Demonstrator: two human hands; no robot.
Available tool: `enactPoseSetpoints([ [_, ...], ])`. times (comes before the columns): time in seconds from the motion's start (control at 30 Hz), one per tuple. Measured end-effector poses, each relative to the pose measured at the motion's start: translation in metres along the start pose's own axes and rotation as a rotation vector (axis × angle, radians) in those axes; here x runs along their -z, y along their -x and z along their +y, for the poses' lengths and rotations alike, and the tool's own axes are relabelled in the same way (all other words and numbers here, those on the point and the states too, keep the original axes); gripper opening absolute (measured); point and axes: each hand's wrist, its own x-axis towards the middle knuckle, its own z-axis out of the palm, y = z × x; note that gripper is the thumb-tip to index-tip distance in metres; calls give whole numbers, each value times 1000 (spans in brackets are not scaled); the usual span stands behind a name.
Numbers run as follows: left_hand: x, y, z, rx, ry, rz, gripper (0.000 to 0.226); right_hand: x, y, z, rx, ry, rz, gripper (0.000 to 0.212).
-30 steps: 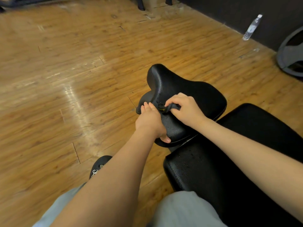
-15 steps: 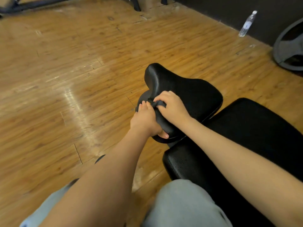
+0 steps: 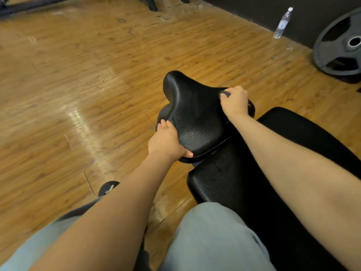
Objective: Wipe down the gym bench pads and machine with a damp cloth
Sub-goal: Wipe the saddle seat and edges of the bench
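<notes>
Right hand (image 3: 233, 101) slid w/ cloth (image 3: 224, 93) to seat pad (image 3: 195, 114) far-right edge, fingers clenching it, left hand (image 3: 166, 141) gripping near edge, nose pointing away-left

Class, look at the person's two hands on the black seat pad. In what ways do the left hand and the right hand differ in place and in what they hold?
The left hand grips the near left edge of the seat pad, thumb tucked under the rim; the right hand sits at the far right edge. The right hand holds a small dark cloth against the pad; the left hand holds no cloth. Both touch the same pad.
</notes>
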Motion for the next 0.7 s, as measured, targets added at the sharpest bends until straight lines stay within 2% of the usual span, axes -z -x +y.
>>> enactPoseSetpoints([
  [0.07,0,-1,0,-3,-6,5,120,-16,27,-29,174,-3,-9,29],
  [0.17,-2,-2,-1,-13,1,25,120,-24,87,-53,483,-42,-175,27],
  [0.23,-3,-1,-2,-25,7,17,120,-14,119,-43,624,-44,-281,24],
  [0.3,-3,0,-3,-23,14,5,123,-1,119,-25,688,-58,-315,26],
  [0.4,-3,1,-2,-19,32,11,124,4,82,-12,542,-42,-224,28],
  [0.5,-2,0,-1,-16,43,8,124,-5,44,-26,361,-34,-128,30],
  [0.7,-4,0,-4,-22,95,-8,126,-41,15,-65,365,-49,-28,31],
])
